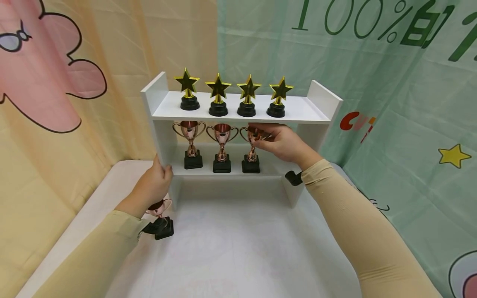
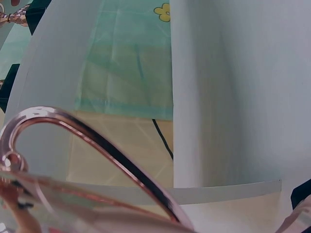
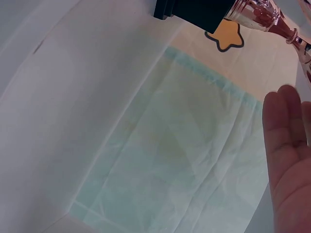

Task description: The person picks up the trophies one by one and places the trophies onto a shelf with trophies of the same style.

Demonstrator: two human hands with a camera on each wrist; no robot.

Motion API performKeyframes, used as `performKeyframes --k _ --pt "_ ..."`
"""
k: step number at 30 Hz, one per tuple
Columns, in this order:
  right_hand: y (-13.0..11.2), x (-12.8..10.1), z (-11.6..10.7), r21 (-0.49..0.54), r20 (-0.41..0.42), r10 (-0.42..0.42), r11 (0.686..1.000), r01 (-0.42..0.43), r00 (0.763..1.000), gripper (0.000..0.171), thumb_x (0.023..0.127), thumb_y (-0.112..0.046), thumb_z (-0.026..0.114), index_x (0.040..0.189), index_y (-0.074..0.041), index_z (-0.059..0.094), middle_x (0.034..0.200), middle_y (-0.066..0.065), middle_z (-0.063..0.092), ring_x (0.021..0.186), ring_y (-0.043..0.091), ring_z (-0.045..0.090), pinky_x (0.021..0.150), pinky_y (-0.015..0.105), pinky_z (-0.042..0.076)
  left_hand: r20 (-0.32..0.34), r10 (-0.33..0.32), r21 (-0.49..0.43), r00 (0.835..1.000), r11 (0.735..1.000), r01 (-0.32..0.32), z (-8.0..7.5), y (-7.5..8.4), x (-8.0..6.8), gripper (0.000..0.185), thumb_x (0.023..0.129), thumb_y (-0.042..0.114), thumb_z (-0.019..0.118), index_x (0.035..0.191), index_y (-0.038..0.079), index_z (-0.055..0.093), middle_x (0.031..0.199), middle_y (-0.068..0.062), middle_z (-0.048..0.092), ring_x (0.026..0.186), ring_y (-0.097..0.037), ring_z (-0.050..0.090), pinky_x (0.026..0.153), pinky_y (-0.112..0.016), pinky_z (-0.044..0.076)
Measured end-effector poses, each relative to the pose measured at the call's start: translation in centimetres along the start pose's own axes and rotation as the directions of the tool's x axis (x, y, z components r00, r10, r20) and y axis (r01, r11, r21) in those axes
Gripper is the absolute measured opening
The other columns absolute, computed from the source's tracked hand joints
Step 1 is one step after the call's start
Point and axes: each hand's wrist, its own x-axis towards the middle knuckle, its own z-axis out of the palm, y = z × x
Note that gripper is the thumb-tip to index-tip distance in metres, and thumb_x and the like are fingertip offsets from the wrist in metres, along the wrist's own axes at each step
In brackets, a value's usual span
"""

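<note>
In the head view, my right hand [image 1: 285, 142] is at the right-hand rose-gold trophy cup [image 1: 252, 155] on the lower shelf, thumb and fingers around its bowl. That cup's black base [image 3: 199, 12] rests on the board in the right wrist view. Two matching trophy cups [image 1: 222, 145] stand in a row to its left. My left hand [image 1: 152, 184] grips the left side panel of the white shelf [image 1: 164, 142], thumb at the front edge. Below that wrist another rose-gold trophy cup [image 1: 164, 227] is on the table, partly hidden; a curved handle [image 2: 92, 138] looms close in the left wrist view.
Several gold star trophies [image 1: 218, 93] with black round bases line the top shelf. The shelf unit stands on a white-covered table [image 1: 231, 248]. Printed curtains [image 1: 391, 103] hang behind and at both sides. Dark wrist-camera mounts stick out from both sleeves.
</note>
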Motion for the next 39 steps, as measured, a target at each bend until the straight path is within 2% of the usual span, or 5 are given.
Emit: performKeyframes --k 11,24,27,31,39 --pt "-0.1 -1.8 -0.6 -0.054 -0.057 -0.097 0.994 0.094 0.994 0.057 0.096 -0.014 0.077 0.151 -0.01 0.059 0.154 0.011 0.059 0.148 0.03 0.051 0.122 0.048 0.041 0.002 -0.003 -0.002 1.0 1.0 0.003 0.0 -0.1 0.0 0.067 0.112 0.027 0.03 0.167 0.005 -0.003 0.163 -0.037 0.033 0.143 -0.059 0.044 0.115 -0.073 0.035" --pt "0.1 -5.9 -1.2 -0.074 -0.221 -0.04 0.997 0.025 0.975 0.057 0.102 -0.018 0.07 0.156 -0.013 0.053 0.16 0.01 0.052 0.147 0.036 0.051 0.121 0.052 0.042 0.005 0.004 0.005 1.0 1.0 -0.004 0.0 -0.3 0.0 0.067 0.112 0.029 0.028 0.167 0.005 -0.004 0.163 -0.038 0.033 0.143 -0.059 0.044 0.115 -0.073 0.035" --pt "0.5 -7.3 -0.9 -0.029 -0.342 -0.084 0.996 0.079 0.936 0.046 0.103 -0.011 0.066 0.148 -0.006 0.06 0.151 0.015 0.061 0.135 0.026 0.06 0.113 0.031 0.05 0.004 0.004 0.007 1.0 1.0 -0.004 0.0 -0.2 0.0 0.067 0.112 0.029 0.028 0.166 0.005 -0.003 0.162 -0.038 0.033 0.143 -0.059 0.044 0.115 -0.073 0.035" --pt "1.4 -9.2 -0.6 -0.059 -0.516 -0.16 0.987 0.151 0.842 0.03 0.101 -0.003 0.066 0.13 0.001 0.072 0.128 0.018 0.073 0.11 0.005 0.066 0.093 0.008 0.05 0.004 0.007 0.006 1.0 1.0 -0.007 0.0 -0.2 0.0 0.067 0.112 0.029 0.028 0.166 0.004 -0.002 0.161 -0.039 0.034 0.143 -0.059 0.044 0.115 -0.073 0.035" --pt "6.0 -11.2 0.2 -0.092 -0.734 -0.157 0.987 0.132 0.661 0.021 0.094 0.0 0.074 0.112 0.01 0.071 0.107 0.024 0.069 0.099 0.002 0.06 0.085 0.013 0.05 0.005 0.005 0.004 1.0 1.0 -0.005 -0.1 -0.1 0.0 0.067 0.112 0.029 0.028 0.166 0.004 -0.002 0.161 -0.039 0.034 0.143 -0.059 0.044 0.116 -0.073 0.034"
